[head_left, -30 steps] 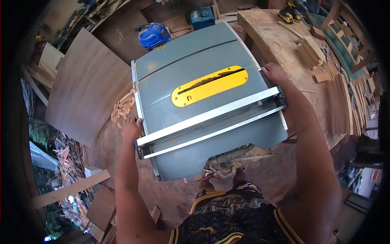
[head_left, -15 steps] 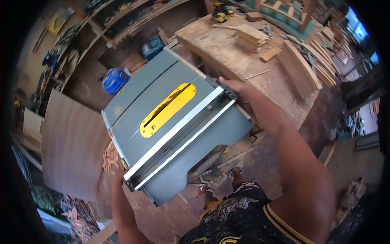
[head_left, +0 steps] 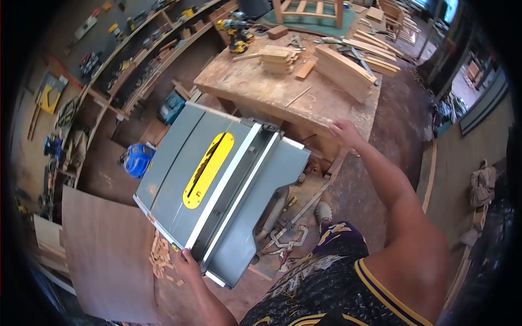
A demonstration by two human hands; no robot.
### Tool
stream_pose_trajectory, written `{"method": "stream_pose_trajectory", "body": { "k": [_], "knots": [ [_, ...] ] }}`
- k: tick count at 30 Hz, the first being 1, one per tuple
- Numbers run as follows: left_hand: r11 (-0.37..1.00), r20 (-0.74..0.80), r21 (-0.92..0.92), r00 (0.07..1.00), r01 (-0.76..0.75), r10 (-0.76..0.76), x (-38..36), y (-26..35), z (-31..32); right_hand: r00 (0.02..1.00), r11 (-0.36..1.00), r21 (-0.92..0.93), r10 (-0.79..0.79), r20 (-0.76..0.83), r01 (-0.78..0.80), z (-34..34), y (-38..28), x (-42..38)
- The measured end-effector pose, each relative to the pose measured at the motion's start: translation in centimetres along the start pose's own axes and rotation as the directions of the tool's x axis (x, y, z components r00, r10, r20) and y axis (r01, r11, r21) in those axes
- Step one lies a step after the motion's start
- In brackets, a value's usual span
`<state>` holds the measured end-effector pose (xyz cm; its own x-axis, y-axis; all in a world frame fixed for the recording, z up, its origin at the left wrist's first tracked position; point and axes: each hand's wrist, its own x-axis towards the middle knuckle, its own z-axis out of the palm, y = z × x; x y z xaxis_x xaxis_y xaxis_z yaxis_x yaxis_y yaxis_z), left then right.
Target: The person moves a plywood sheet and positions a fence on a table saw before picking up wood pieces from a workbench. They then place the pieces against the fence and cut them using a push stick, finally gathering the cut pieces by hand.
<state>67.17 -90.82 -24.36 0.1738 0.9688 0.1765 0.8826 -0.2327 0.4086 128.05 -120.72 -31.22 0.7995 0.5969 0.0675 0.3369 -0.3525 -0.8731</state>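
A grey table saw (head_left: 167, 163) stands tilted across the middle of the view. Its yellow throat plate (head_left: 191, 198) has a slot with the toothed blade showing in it. At the saw's near left corner, my left hand (head_left: 187, 264) is closed around the end of the front rail (head_left: 220, 187). My right hand (head_left: 343, 133) is off the saw, near the front edge of the wooden workbench (head_left: 244, 76). Its fingers look curled, and nothing shows in them.
Boards (head_left: 342, 70), stacked wood pieces (head_left: 278, 58) and a yellow drill (head_left: 238, 41) lie on the bench. A curved plywood sheet (head_left: 109, 250) leans at left, beside wood offcuts (head_left: 160, 258). Clamps (head_left: 285, 244) lie on the floor by my foot. A blue machine (head_left: 137, 160) sits behind the saw.
My right hand has let go of the saw's right rail end and moved away to the right. My left hand stays at the near corner. The view has turned, showing more bench.
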Motion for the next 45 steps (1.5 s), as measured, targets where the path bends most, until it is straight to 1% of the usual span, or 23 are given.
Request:
{"method": "stream_pose_trajectory", "body": {
  "k": [3,5,7,8,9,10,13,15,16,17,18,19,20,22,24,28,31,35,37,39,43,44,45],
  "knots": [
    [0.987,-0.153,0.060,0.976,-0.146,0.153,-0.8,-2.6,2.3,0.927,0.838,-0.502,-0.336,-0.170,0.212,-2.6,-0.8,6.8],
    [0.970,-0.270,0.184,0.941,-0.159,0.205,-0.7,-2.3,3.7,0.667,0.567,-0.764,-0.701,-0.252,0.308,-5.8,-1.9,12.6],
    [0.959,-0.273,0.251,0.941,-0.130,0.198,-1.4,0.6,2.6,0.517,0.381,-0.921,-0.806,-0.289,0.078,-9.4,-3.6,16.5],
    [0.947,-0.283,0.305,0.940,-0.100,0.190,-1.6,2.0,2.5,0.516,0.384,-0.919,-0.806,-0.289,0.085,-10.7,-3.0,18.7],
    [0.947,-0.288,0.307,0.939,-0.093,0.186,-1.3,2.5,2.9,0.784,0.520,-0.854,-0.517,-0.345,-0.032,-12.2,-2.1,20.7],
    [0.935,-0.307,0.338,0.926,-0.111,0.221,-1.1,2.2,3.1,0.932,0.591,-0.784,-0.144,-0.332,-0.188,-13.3,-1.6,21.7],
    [0.956,-0.264,0.228,0.933,-0.185,0.243,-1.4,3.9,1.6,0.978,0.653,-0.755,-0.108,-0.180,-0.067,-16.0,-2.7,21.4],
    [0.970,-0.072,0.242,0.996,-0.038,0.057,-0.6,0.9,1.5,0.952,0.846,-0.533,-0.161,-0.261,-0.004,-17.3,-3.4,20.3],
    [0.953,-0.089,0.277,0.985,-0.120,0.149,-0.1,-2.7,2.6,0.935,0.883,-0.469,-0.195,-0.297,0.035,-17.8,-3.9,19.8],
    [0.986,-0.038,0.157,0.997,-0.053,0.060,-0.6,1.3,1.2,0.915,0.914,-0.399,-0.223,-0.336,0.077,-17.8,-4.7,19.2],
    [0.981,-0.080,0.134,0.985,-0.142,0.154,-0.4,1.0,1.3,0.929,0.967,-0.157,-0.237,-0.284,0.199,-17.1,-6.0,17.8],
    [0.990,0.009,0.139,1.000,-0.011,0.009,-0.4,1.5,0.9,0.940,0.952,0.105,-0.257,-0.225,0.286,-16.2,-7.2,16.3],
    [0.989,-0.044,0.129,0.996,-0.071,0.078,-0.3,1.1,1.1,0.958,0.926,0.245,-0.267,-0.107,0.286,-14.4,-8.5,14.7],
    [0.992,-0.018,0.117,0.999,0.047,-0.046,-0.3,0.1,1.3,0.944,0.879,0.404,-0.315,0.094,0.253,-8.8,-11.9,11.8],
    [0.985,-0.014,0.168,0.999,0.034,-0.032,-0.1,-2.3,1.9,0.839,0.874,0.064,-0.480,0.257,0.481,-2.6,-16.5,8.3],
    [0.999,-0.071,0.026,0.997,-0.029,0.031,-0.8,-1.3,1.0,0.468,0.617,0.053,-0.647,0.602,0.785,11.2,-25.1,4.8],
    [0.993,-0.066,-0.072,0.994,-0.093,0.088,-0.8,-1.3,0.3,0.294,0.401,0.011,-0.691,0.660,0.916,22.5,-26.9,4.1],
    [0.976,-0.091,-0.105,0.979,-0.192,0.183,-0.8,-3.3,1.1,0.201,0.452,-0.081,-0.224,0.954,0.888,31.9,-30.0,3.2],
    [0.945,-0.082,-0.170,0.960,-0.279,0.269,-1.0,-3.6,-0.2,0.283,0.428,-0.189,-0.167,0.944,0.884,33.8,-30.0,1.9],
    [0.938,-0.044,-0.201,0.959,-0.283,0.280,-1.1,-4.1,-0.7,0.377,0.484,-0.366,0.080,0.923,0.795,34.3,-30.5,1.2],
    [0.911,0.020,-0.247,0.938,-0.330,0.345,0.9,-6.7,-1.2,0.530,0.635,-0.500,0.163,0.832,0.589,33.0,-30.3,-1.1],
    [0.909,0.228,-0.397,0.946,-0.127,0.231,1.9,-7.4,-0.9,0.630,0.689,-0.451,-0.011,0.776,0.567,32.9,-29.2,-2.5],
    [0.901,0.229,-0.407,0.938,-0.150,0.260,2.9,-8.0,-1.2,0.660,0.617,-0.380,-0.319,0.680,0.689,32.9,-27.8,-4.4]
  ]
}}
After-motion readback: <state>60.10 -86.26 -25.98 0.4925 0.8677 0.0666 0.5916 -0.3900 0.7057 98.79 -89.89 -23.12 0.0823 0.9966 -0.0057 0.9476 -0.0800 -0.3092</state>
